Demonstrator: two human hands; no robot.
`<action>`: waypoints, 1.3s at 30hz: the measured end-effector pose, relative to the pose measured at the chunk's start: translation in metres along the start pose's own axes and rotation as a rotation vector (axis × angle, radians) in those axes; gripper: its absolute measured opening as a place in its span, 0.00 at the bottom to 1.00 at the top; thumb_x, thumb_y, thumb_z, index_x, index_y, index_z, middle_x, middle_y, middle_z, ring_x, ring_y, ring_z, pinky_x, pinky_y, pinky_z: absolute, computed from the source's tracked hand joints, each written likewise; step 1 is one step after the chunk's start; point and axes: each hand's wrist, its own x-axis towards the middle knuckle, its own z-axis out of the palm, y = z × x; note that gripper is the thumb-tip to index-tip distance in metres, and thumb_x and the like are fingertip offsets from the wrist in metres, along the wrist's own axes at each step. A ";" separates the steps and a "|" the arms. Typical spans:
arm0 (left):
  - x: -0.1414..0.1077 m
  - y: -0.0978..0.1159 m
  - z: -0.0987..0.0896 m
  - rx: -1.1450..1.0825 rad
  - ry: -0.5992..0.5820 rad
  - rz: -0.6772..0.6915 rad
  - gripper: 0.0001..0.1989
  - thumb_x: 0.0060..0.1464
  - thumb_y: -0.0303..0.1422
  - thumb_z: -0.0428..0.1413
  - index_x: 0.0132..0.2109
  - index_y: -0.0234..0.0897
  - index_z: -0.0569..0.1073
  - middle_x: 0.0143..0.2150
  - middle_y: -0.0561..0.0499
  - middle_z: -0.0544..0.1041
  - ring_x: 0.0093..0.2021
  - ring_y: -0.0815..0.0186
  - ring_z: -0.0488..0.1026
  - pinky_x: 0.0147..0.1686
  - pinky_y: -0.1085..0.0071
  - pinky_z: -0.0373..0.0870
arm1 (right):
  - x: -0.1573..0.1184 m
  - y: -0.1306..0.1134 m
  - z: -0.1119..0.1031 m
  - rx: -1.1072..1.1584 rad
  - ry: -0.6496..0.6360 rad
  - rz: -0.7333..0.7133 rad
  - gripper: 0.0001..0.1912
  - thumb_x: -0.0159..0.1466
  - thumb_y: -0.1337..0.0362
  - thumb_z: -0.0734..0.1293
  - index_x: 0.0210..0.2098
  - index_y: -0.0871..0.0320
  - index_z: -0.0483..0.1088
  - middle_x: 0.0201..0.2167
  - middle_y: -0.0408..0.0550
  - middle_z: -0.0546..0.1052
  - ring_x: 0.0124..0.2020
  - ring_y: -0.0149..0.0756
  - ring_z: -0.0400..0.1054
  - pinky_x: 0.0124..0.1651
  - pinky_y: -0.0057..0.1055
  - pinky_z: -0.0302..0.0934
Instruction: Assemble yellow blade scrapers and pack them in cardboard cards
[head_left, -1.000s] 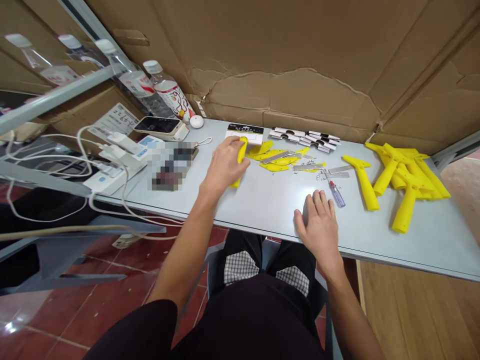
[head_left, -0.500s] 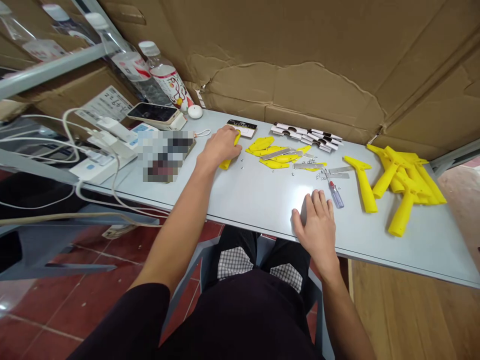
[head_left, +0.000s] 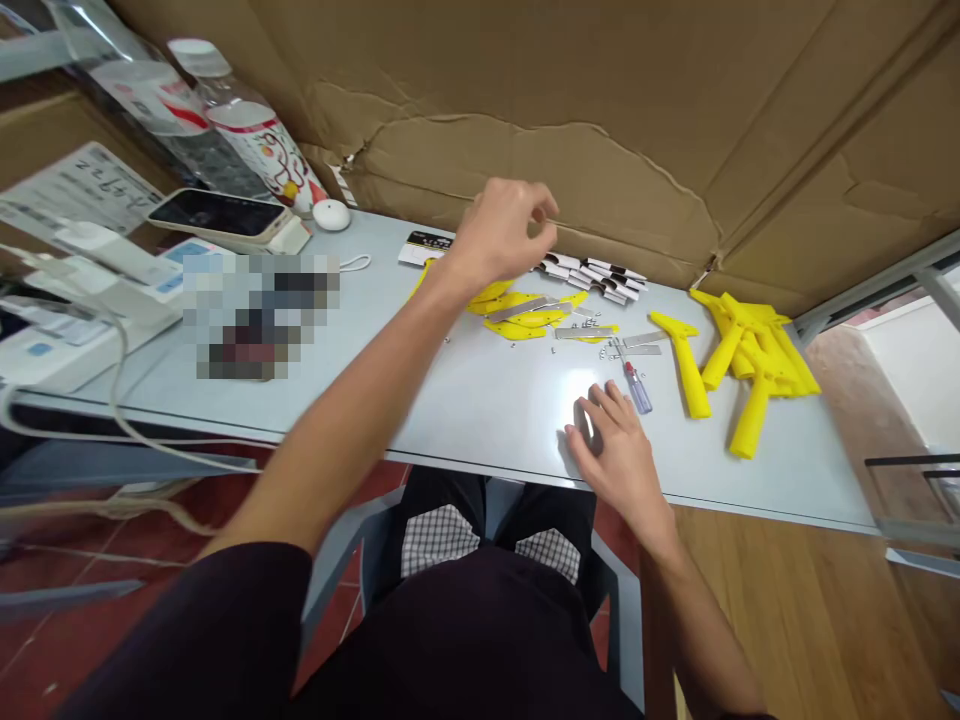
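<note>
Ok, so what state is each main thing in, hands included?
Left hand: raised, fingers curled, holding nothing visible
Right hand: fingers bent, holding nothing visible
Screwdriver: lying down, unheld
Folded cards: bunched together
Small screws: scattered loose
Metal blades: lying loose
Flat yellow pieces: overlapping
Yellow handles: mostly piled
Phone: face up, screen dark
Fruit-label bottle: cap on

Nothing can be read for sure. The white paper label (head_left: 67, 190) has blurry handwriting. The hang card (head_left: 425, 246) has tiny print.
</note>
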 end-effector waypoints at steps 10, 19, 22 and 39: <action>-0.076 -0.020 0.036 0.025 -0.133 0.162 0.14 0.63 0.33 0.53 0.43 0.37 0.84 0.39 0.44 0.86 0.38 0.55 0.80 0.39 0.59 0.72 | 0.043 0.086 -0.082 -0.508 0.165 0.450 0.24 0.71 0.50 0.66 0.55 0.59 0.81 0.48 0.64 0.84 0.45 0.60 0.79 0.41 0.46 0.67; -0.108 -0.034 0.030 -0.150 0.025 0.283 0.13 0.64 0.30 0.54 0.42 0.34 0.84 0.38 0.45 0.87 0.33 0.62 0.79 0.37 0.65 0.73 | 0.063 0.093 -0.089 -0.660 -0.250 0.525 0.24 0.72 0.57 0.60 0.48 0.69 0.81 0.43 0.72 0.82 0.45 0.63 0.78 0.39 0.45 0.62; -0.111 -0.033 0.028 -0.248 0.086 0.276 0.10 0.62 0.28 0.56 0.41 0.36 0.83 0.34 0.49 0.86 0.29 0.66 0.77 0.34 0.69 0.72 | 0.066 0.093 -0.092 -0.638 -0.259 0.539 0.24 0.71 0.56 0.62 0.49 0.69 0.81 0.41 0.71 0.83 0.45 0.63 0.78 0.39 0.44 0.61; -0.118 -0.006 0.023 -1.163 -0.483 -0.448 0.26 0.61 0.36 0.66 0.62 0.31 0.73 0.48 0.36 0.87 0.34 0.57 0.86 0.35 0.61 0.83 | 0.062 -0.025 -0.036 -0.040 -0.168 0.232 0.11 0.65 0.53 0.67 0.35 0.54 0.68 0.29 0.50 0.81 0.25 0.40 0.71 0.36 0.42 0.63</action>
